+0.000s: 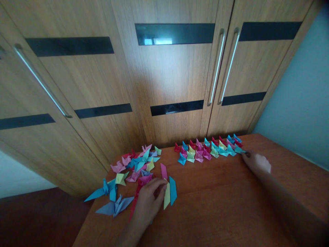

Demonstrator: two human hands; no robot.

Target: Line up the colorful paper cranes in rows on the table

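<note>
My left hand (150, 199) is closed in a pinch, its fingertips at the upper edge of a yellow folded paper strip (167, 198). Whether they grip that strip is hidden. A blue strip (173, 191) and a pink strip (163, 171) lie beside it. At the right, my right hand (257, 162) pinches the corner of a turquoise origami piece (239, 150). This piece sits at the right end of the front row of small pointed origami pieces (199, 155) in red, pink, yellow and blue.
Left of the strips is a loose pile of origami (142, 161), with a blue crane (106, 189) and a grey-blue crane (115, 206) near the left edge of the wooden table (213, 206). A wooden wardrobe (172, 79) with metal handles stands behind; a wall (300, 103) is at right.
</note>
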